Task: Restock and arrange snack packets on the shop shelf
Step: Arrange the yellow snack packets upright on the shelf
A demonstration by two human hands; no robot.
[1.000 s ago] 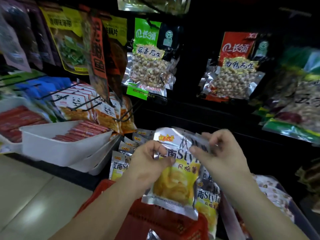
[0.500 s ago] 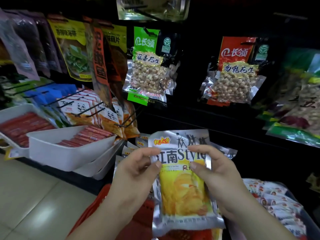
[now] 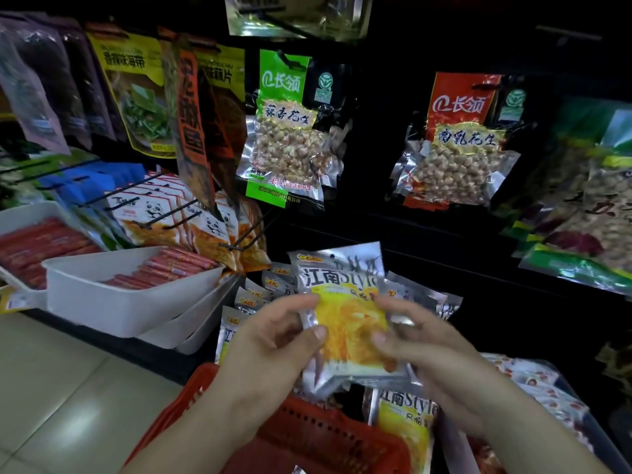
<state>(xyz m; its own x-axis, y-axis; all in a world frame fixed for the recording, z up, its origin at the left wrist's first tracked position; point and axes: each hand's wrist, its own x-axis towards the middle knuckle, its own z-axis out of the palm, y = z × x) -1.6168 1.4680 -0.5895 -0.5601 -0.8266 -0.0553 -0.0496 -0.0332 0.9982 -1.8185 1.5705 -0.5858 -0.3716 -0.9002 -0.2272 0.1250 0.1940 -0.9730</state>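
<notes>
the person is holding one silver and yellow packet (image 3: 345, 302) upright with both hands, just in front of the low shelf (image 3: 478, 278) and above the red basket (image 3: 307, 436). the left hand (image 3: 273, 340) is pinching the left edge of it – the thumb is lying on the front and the other fingers are curling behind. the right hand (image 3: 420, 347) is gripping the right edge in the same way, but it is a little blurred, so i cannot tell how firmly. a row of the same packets (image 3: 253, 299) is standing on the shelf just behind and to the left, and a spare packet (image 3: 405, 422) is lying in the basket.

i am judging that the held packet is going into that row. the foil is looking smooth, so if one hand is letting go too early, the packet may be sliding down into the basket. the row is standing loosely — a hard push from the front may be tipping it over. a wire hook (image 3: 239, 235) is sticking out just above, and the packet's top edge may be catching on it.
</notes>
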